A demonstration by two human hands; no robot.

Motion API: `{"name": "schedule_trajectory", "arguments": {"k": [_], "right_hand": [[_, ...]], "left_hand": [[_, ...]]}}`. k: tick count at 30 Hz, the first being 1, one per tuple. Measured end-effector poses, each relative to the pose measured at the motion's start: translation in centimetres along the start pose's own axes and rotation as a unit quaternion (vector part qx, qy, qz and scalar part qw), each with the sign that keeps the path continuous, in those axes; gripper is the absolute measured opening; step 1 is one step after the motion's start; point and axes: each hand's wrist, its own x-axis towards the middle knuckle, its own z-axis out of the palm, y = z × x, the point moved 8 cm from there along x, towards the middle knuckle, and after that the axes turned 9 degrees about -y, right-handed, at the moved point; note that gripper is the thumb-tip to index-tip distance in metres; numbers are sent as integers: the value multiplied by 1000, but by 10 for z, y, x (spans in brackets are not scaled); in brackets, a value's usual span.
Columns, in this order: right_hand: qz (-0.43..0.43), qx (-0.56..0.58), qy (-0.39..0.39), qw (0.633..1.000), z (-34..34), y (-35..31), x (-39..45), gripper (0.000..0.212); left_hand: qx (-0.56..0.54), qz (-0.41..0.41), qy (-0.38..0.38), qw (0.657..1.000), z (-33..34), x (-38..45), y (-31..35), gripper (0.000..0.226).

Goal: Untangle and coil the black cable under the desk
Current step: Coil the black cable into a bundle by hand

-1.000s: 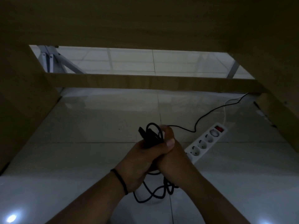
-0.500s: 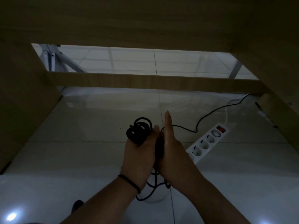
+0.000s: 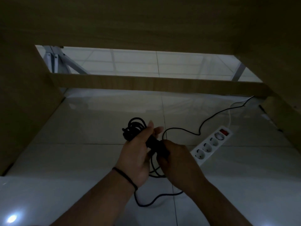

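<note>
L hand (image 3: 136, 154): grips coiled black cable (image 3: 134, 128) | R hand (image 3: 177, 157): pinches cable's loose strand | power strip (image 3: 211, 145) on floor, just R.

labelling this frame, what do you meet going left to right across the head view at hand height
wooden desk side panel → bundle of coiled black cable → left hand → right hand → white four-socket power strip with red switch

Right hand (image 3: 176, 158) has dropped from upright to gripping the black cable (image 3: 135, 129); hands parted — more slack below.
</note>
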Motion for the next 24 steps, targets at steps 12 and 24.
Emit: {"name": "schedule_trajectory", "arguments": {"k": [12, 24], "right_hand": [[46, -258, -55, 963, -6, 20, -4, 14], [149, -284, -178, 930, 18, 49, 1, 44]], "left_hand": [[844, 299, -117, 430, 30, -12, 17, 96], [857, 103, -137, 487, 16, 6, -3, 21]]}}
